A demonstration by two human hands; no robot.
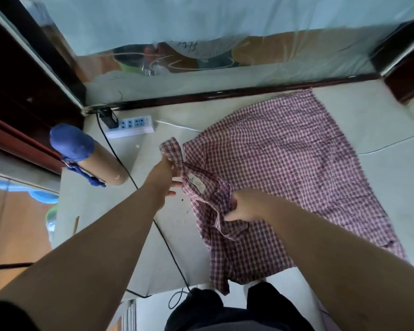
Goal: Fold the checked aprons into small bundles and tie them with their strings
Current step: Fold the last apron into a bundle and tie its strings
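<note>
A red-and-white checked apron (285, 163) lies spread on a pale surface, its near end hanging over the front edge. My left hand (164, 181) pinches the apron's upper left corner, where a strap loop (175, 149) sticks up beside a small white label (196, 183). My right hand (245, 205) grips a bunched fold of cloth just below that corner. The fabric between the two hands is gathered and creased.
A white power strip (130, 125) with a black plug lies at the back left; its black cable (167, 244) runs toward me along the apron's left side. A cardboard tube capped with blue cloth (86, 155) lies at the left. Clear plastic sheeting (201, 56) hangs behind.
</note>
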